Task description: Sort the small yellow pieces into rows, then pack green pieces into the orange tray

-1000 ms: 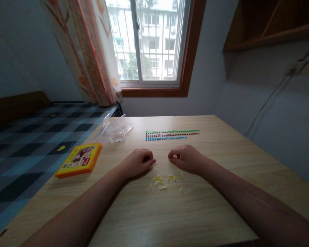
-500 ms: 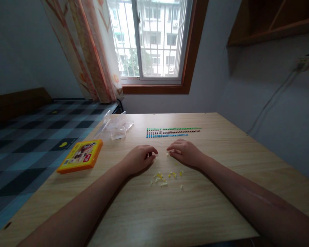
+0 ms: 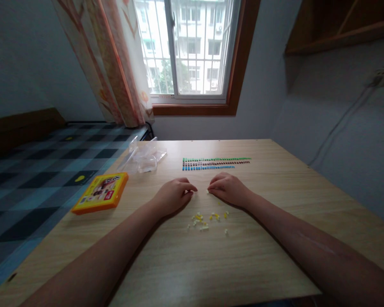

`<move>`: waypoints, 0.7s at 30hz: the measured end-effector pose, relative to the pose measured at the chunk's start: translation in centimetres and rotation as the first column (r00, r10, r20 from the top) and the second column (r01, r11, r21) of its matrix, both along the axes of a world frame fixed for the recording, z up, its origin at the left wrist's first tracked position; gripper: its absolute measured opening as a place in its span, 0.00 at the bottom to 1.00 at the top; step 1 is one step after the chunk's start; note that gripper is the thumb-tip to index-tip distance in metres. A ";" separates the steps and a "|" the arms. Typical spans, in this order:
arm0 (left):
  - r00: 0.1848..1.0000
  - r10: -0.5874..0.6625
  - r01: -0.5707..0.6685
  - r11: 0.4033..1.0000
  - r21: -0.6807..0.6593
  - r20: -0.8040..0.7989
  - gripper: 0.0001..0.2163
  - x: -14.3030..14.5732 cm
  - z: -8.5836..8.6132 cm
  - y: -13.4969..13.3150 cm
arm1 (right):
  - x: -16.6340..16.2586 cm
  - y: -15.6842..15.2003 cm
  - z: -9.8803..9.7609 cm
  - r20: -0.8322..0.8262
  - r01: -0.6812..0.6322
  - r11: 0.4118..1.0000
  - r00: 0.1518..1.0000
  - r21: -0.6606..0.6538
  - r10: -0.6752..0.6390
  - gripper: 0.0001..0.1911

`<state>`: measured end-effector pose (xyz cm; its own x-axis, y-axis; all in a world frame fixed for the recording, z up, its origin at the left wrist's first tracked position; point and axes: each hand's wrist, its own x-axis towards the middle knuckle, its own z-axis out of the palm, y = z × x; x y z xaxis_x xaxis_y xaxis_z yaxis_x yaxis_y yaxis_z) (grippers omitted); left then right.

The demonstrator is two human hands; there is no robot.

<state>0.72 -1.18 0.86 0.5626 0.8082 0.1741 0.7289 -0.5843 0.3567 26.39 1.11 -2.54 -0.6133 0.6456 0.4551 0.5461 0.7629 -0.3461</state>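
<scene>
My left hand (image 3: 175, 195) rests on the wooden table, thumb and forefinger closed towards each other. A pale speck shows at their tips, too small to make out. Across a short gap, my right hand (image 3: 228, 188) pinches a small white building brick (image 3: 208, 191) between thumb and fingers, low over the tabletop. Nearer to me lies a loose scatter of tiny yellow and cream bricks (image 3: 199, 218). Beyond the hands stand three neat rows of small bricks: green bricks (image 3: 211, 159), dark brown bricks (image 3: 211, 163) and blue bricks (image 3: 208, 168).
An orange and yellow box (image 3: 100, 194) lies at the table's left edge. Behind it sits crumpled clear plastic packaging (image 3: 147, 158). A bed with a checked cover (image 3: 35, 170) adjoins the table (image 3: 185, 268) on the left. A window is straight ahead.
My right fingers have closed on the white brick. My left thumb and forefinger have come closer together. The brick rows and loose pieces have stayed in place.
</scene>
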 end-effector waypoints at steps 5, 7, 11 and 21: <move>0.999 -0.031 0.032 0.999 0.041 -0.035 0.13 0.2 -0.3 0.0 | -0.2 0.2 -0.2 -0.010 0.008 1.000 1.000 0.003 -0.008 0.07; 0.998 -0.041 0.044 0.998 0.055 -0.047 0.13 0.3 -0.4 0.1 | -0.3 0.2 -0.2 -0.012 0.011 1.000 1.000 0.005 -0.011 0.07; 0.997 -0.045 0.049 0.997 0.062 -0.059 0.13 0.5 -0.5 0.1 | -0.6 0.1 -0.2 -0.005 0.018 1.000 1.000 0.013 -0.017 0.07; 0.995 -0.056 0.064 0.993 0.100 -0.086 0.16 0.5 -0.8 0.1 | -0.3 0.3 -0.1 -0.024 0.110 0.994 0.994 -0.016 -0.110 0.08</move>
<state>1.21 -1.05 0.09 0.6257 0.7526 0.2051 0.7160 -0.6584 0.2319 26.04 1.42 -2.67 -0.5268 0.7152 0.4594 0.6176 0.6934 -0.3713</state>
